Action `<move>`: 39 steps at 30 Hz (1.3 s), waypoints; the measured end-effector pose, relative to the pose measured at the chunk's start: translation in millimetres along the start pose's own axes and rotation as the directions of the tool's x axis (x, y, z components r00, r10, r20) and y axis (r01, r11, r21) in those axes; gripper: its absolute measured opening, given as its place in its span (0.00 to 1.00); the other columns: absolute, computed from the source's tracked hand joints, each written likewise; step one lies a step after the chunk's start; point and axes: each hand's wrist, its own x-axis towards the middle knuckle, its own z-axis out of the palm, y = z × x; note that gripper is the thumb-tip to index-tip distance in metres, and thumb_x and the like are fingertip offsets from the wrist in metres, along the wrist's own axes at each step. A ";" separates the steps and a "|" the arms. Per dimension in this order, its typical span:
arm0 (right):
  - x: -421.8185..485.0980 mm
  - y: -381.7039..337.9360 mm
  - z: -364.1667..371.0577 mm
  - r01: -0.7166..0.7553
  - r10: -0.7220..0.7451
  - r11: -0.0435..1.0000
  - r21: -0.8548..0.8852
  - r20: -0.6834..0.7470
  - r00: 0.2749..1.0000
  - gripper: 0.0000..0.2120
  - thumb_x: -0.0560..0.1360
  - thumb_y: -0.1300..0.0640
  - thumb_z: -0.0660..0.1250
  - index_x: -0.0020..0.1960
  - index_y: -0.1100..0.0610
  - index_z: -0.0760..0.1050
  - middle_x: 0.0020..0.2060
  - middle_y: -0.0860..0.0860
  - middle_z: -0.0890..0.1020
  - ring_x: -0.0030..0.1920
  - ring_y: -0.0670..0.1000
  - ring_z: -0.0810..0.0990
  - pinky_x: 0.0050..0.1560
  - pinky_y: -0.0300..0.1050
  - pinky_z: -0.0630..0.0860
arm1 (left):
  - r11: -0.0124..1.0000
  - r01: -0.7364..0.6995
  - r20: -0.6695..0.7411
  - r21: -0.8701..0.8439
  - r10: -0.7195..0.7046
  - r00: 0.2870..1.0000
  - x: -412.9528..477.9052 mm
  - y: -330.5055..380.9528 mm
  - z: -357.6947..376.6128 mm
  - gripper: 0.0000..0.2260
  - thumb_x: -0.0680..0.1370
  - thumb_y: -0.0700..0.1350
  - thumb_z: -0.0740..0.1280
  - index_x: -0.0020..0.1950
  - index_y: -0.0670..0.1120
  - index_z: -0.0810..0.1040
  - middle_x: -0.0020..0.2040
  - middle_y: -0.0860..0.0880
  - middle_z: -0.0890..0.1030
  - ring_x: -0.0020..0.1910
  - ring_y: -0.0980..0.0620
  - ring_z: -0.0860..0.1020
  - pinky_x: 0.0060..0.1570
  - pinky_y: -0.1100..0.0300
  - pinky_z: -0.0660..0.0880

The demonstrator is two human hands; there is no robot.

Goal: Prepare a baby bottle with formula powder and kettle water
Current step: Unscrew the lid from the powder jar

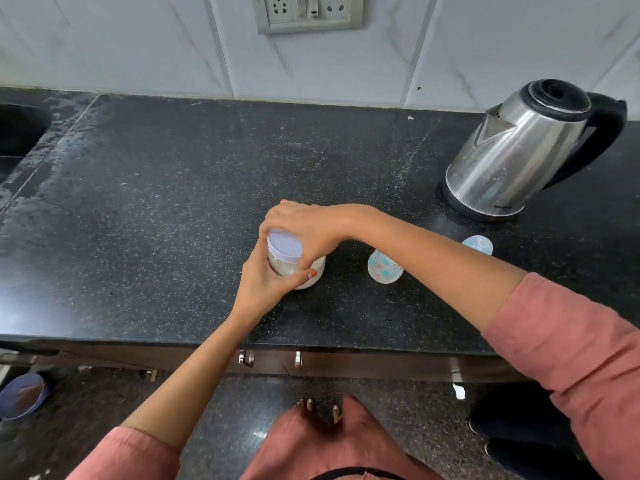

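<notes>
A clear jar of pale formula powder [313, 273] with a lilac lid [284, 247] stands on the black counter near its front edge. My left hand [266, 282] wraps around the jar's body. Over the lid, my right hand [304, 230] grips its rim from above. The open baby bottle [382, 266], clear with small coloured prints, stands just right of the jar, partly behind my right forearm. Its pale blue cap with the teat [478, 244] lies further right. A steel kettle [516, 154] with a black handle and lid sits at the back right.
The black granite counter [173, 202] runs wide to the left, wet near a dark sink [17, 133] at the far left. A wall socket [306, 10] is above. Below the counter edge are drawer handles [246, 358] and a blue bowl [22, 396] on the floor.
</notes>
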 end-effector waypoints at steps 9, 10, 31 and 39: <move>1.6 -13.9 4.3 -0.275 0.245 0.956 -0.099 -0.243 0.939 0.28 0.69 0.46 0.69 0.66 0.53 0.66 0.60 0.56 0.69 0.60 0.59 0.70 0.45 0.48 0.65 | 0.998 0.003 0.021 -0.055 -0.002 1.000 -2.0 2.4 -0.7 0.37 0.57 0.60 0.74 0.64 0.62 0.65 0.56 0.61 0.77 0.55 0.65 0.75 0.48 0.72 0.71; 1.5 -13.2 1.7 -0.230 0.209 0.969 -0.091 -0.201 0.957 0.28 0.68 0.50 0.70 0.65 0.51 0.66 0.60 0.55 0.68 0.60 0.58 0.68 0.44 0.47 0.65 | 0.999 0.004 0.022 -0.053 -0.002 1.000 -1.9 2.4 -0.8 0.37 0.57 0.59 0.74 0.64 0.61 0.65 0.57 0.60 0.77 0.56 0.63 0.75 0.49 0.69 0.71; -0.9 -1.7 -3.1 -0.144 0.140 0.989 -0.026 -0.106 0.984 0.32 0.66 0.55 0.72 0.67 0.44 0.64 0.61 0.50 0.67 0.61 0.54 0.68 0.46 0.47 0.66 | 0.999 0.013 0.022 -0.038 -0.012 1.000 -1.7 2.9 -0.2 0.37 0.56 0.61 0.74 0.62 0.64 0.63 0.56 0.63 0.75 0.57 0.61 0.74 0.49 0.68 0.70; -2.9 11.4 -18.7 0.062 -0.061 0.994 0.091 -0.009 0.998 0.31 0.64 0.66 0.70 0.63 0.49 0.67 0.60 0.50 0.64 0.59 0.51 0.65 0.56 0.52 0.73 | 1.000 -0.001 0.030 -0.022 0.002 1.000 -0.4 0.6 -2.0 0.37 0.58 0.59 0.75 0.64 0.66 0.62 0.57 0.66 0.74 0.58 0.66 0.72 0.50 0.68 0.69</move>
